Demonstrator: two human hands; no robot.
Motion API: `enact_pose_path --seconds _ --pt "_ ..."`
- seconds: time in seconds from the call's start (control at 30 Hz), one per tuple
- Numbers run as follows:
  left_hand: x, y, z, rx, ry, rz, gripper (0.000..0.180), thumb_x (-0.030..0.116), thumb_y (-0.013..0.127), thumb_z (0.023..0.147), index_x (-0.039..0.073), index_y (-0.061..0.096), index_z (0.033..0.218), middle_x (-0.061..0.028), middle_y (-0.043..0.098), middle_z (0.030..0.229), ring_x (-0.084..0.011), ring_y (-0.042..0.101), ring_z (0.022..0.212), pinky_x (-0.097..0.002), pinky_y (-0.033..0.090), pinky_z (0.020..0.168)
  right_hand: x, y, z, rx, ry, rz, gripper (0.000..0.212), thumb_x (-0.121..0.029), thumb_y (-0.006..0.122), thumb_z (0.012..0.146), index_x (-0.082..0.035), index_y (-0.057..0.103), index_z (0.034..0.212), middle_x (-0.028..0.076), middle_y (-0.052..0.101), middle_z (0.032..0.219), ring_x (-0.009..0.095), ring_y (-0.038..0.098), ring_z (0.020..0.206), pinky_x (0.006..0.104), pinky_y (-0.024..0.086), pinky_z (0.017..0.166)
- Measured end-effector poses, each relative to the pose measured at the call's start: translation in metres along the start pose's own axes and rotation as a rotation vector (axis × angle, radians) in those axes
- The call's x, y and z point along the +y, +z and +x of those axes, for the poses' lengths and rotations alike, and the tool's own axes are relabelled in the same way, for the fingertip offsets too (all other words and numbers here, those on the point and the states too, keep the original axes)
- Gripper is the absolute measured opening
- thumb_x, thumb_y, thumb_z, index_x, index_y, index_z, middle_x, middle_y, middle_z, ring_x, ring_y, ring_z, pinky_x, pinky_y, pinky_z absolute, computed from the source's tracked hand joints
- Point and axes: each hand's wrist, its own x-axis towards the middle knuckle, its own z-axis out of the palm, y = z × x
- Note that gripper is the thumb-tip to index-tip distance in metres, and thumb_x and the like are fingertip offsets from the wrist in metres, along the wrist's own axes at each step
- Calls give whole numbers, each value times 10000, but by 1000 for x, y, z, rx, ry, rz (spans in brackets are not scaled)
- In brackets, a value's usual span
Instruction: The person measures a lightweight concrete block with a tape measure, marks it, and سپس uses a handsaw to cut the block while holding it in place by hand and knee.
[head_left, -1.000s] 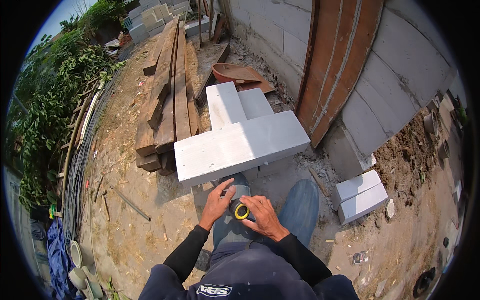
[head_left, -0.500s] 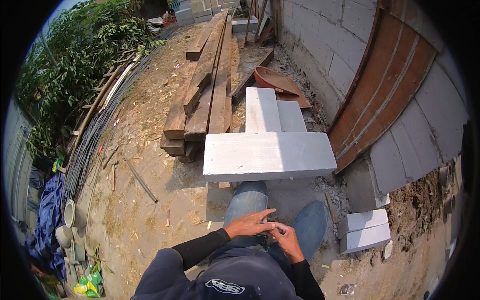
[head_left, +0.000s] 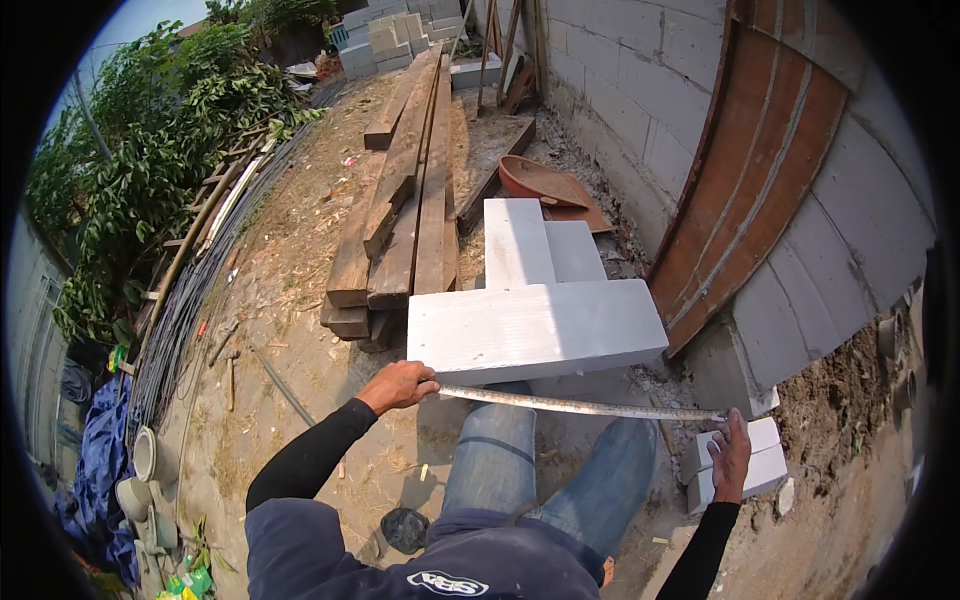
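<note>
Between my two hands stretches a pale tape measure blade (head_left: 585, 405), bowing slightly over my knees. My left hand (head_left: 398, 386) is closed, pinching its left end close to the near left corner of a long white block (head_left: 540, 322). Out to the right, my right hand (head_left: 730, 458) grips the other end; whether a tape case sits inside either hand is hidden. The blade runs just in front of the block's near face, apart from most of it. Behind the long block, further white blocks (head_left: 519, 240) stand close against it.
Long timber beams (head_left: 436, 215) lie stacked beyond. A reddish-brown pan (head_left: 545, 182) rests by the block wall (head_left: 640, 85), where a brown panel (head_left: 760, 165) leans. Smaller blocks (head_left: 762, 470) sit near my right hand. Steel bars (head_left: 205, 255) and a blue tarp (head_left: 95, 455) lie left.
My hands were together over my lap; now they are wide apart, the left beside the block's corner and the right far out, with the tape measure blade drawn out between them.
</note>
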Motion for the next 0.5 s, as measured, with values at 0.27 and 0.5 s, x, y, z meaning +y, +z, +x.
enact_pose_path --seconds 0.27,0.5 --pt "-54 -56 43 -95 -189 -178 401 433 639 964 57 759 1034 -187 745 908 -361 715 859 -449 531 792 267 -160 -87 350 -113 -889 385 -290 688 968 42 718 1162 239 689 1203 365 627 1194 443 454 1051" --pt "-131 -88 72 -105 -350 -120 401 363 634 964 -24 731 927 -77 684 757 -152 616 716 -347 483 712 369 -178 -268 -31 534 -1510 923 -454 786 846 -219 310 1601 134 369 1609 383 377 1471 657 457 1033"
